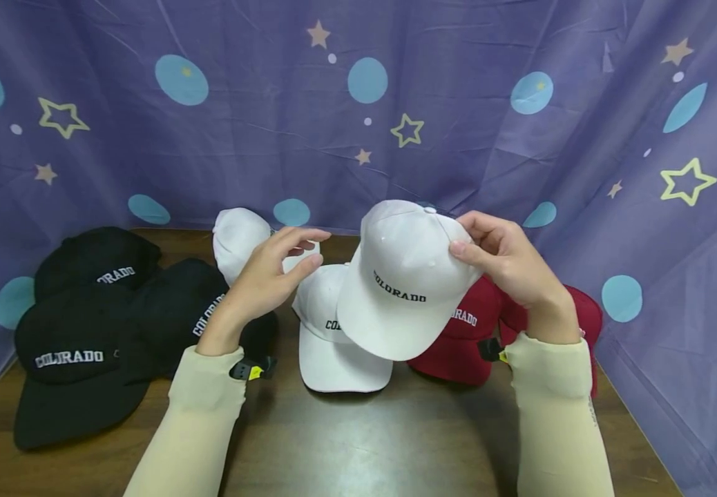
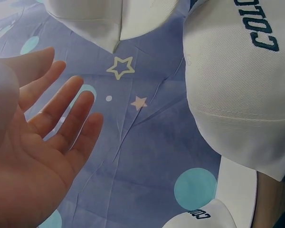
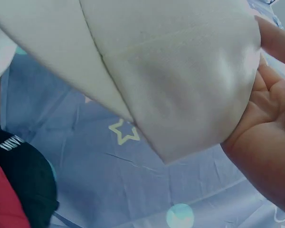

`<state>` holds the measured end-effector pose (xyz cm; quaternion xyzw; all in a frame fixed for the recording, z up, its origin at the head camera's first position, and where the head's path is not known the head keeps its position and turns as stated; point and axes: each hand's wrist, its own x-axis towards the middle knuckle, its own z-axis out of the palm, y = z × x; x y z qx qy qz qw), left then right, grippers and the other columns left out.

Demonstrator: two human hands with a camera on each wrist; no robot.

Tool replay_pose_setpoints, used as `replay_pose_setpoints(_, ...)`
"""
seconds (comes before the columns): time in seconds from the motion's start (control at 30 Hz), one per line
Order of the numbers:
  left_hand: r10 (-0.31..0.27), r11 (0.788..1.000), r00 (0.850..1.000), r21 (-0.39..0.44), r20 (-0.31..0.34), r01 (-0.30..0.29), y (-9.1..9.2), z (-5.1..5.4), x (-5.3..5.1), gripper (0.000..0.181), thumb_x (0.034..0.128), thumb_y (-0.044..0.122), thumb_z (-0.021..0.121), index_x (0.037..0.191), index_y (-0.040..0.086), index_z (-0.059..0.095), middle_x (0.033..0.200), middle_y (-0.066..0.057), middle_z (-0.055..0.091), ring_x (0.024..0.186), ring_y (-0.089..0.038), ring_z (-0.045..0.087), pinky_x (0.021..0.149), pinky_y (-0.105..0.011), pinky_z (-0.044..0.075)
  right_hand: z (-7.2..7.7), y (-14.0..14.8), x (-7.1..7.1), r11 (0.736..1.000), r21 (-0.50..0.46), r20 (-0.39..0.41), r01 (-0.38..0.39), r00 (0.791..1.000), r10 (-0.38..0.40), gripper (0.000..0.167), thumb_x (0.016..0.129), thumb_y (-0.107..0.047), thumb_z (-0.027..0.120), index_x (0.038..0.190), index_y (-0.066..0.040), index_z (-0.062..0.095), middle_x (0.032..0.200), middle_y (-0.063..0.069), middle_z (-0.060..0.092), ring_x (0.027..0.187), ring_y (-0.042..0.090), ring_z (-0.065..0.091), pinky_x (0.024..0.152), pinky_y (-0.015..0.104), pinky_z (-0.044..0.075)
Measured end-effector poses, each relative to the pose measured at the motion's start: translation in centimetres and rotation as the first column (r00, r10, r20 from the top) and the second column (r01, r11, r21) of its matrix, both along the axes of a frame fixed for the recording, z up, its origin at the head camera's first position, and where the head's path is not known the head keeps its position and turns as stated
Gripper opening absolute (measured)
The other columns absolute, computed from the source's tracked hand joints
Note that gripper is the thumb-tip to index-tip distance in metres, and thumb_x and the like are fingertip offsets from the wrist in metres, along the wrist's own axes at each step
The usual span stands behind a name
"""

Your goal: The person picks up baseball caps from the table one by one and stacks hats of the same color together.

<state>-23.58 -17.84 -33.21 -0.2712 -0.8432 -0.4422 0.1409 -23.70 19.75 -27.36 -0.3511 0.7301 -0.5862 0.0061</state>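
A white baseball cap point(image 1: 405, 276) with dark COLORADO lettering is held up by my right hand point(image 1: 508, 259), which pinches the side of its crown between thumb and fingers. In the right wrist view that cap point(image 3: 180, 90) fills the upper middle, its crown against the hand point(image 3: 266, 118). My left hand point(image 1: 271, 269) is raised with relaxed fingers and holds nothing; its palm point(image 2: 42, 156) shows in the left wrist view. Below the held cap, a second white cap point(image 1: 340, 366) lies on the table, partly covered. Another white cap point(image 1: 240, 241) sits behind the left hand.
Several black caps point(image 1: 72, 338) are grouped on the left of the wooden table point(image 1: 358, 449). Red caps point(image 1: 458, 359) lie at the right, partly hidden by the right hand and the raised cap. A purple patterned curtain point(image 1: 458, 166) hangs behind and along the sides.
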Motion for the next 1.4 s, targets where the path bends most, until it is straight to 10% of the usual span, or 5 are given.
replay_pose_setpoints(0.7,-0.118,0.991,0.992,-0.051,0.04,0.12,0.0,0.1,0.5,0.047,0.1053,0.029,0.069,0.149,0.015,0.061,0.149,-0.001,0.062,0.138,-0.019,0.055,0.116,-0.047,0.043,-4.6,-3.4,-1.0,0.957,0.006,0.083,-0.29,0.954,0.288,0.016,0.101,0.002,0.06,0.112,-0.005,0.069,0.095,0.007,0.072,0.084,0.02,0.072,0.071,0.036,0.062)
replay_pose_setpoints(1.4,-0.301,0.954,0.916,0.088,0.264,0.288,0.6,-0.1,0.9,0.023,0.1006,0.014,0.074,0.12,0.008,0.063,0.099,-0.006,0.065,0.093,-0.022,0.061,0.08,-0.03,0.053,-6.7,-3.9,-2.2,0.959,0.034,0.157,-0.28,0.949,0.272,0.018,0.101,-0.002,0.064,0.119,-0.003,0.07,0.101,0.007,0.073,0.089,0.021,0.07,0.076,0.036,0.062)
